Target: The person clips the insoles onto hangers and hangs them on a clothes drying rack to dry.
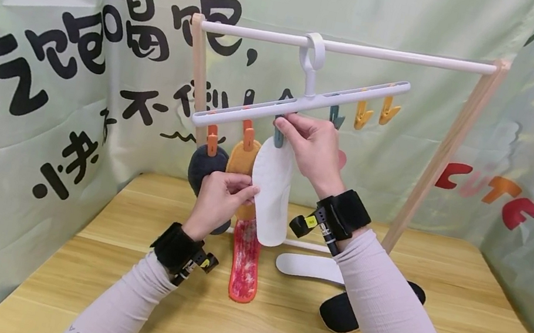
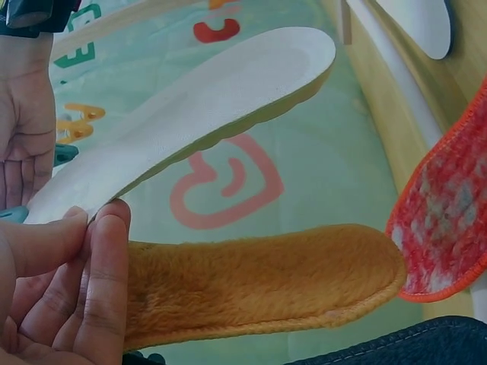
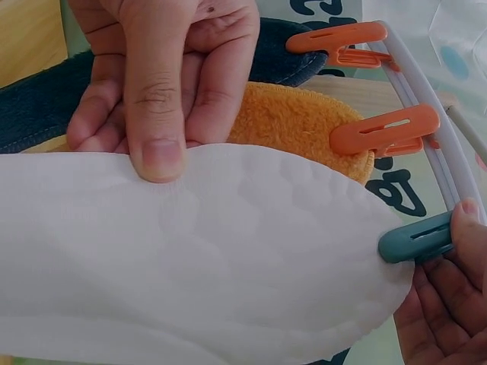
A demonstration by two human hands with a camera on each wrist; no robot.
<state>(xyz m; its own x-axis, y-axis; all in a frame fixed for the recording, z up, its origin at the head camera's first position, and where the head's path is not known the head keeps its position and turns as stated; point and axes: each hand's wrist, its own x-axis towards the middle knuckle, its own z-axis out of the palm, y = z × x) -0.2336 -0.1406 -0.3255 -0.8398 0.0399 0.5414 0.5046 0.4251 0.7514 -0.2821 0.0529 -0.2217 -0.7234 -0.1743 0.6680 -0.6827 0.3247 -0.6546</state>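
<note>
There are six clips (image 1: 248, 138), at least six insoles (image 1: 271, 203), one hanger (image 1: 306, 101) and one rack (image 1: 404, 57).

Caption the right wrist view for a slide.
Left hand pinches a white insole by its edge; right hand grips the teal clip at the insole's end.

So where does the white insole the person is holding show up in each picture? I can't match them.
Head: the white insole is near the middle, below the hanger bar.
Left wrist: it slants from the lower left to the upper middle.
Right wrist: it spans the lower left and centre.
Shared landmark: the mustard insole, left of it, below it and above it respectively.
</note>
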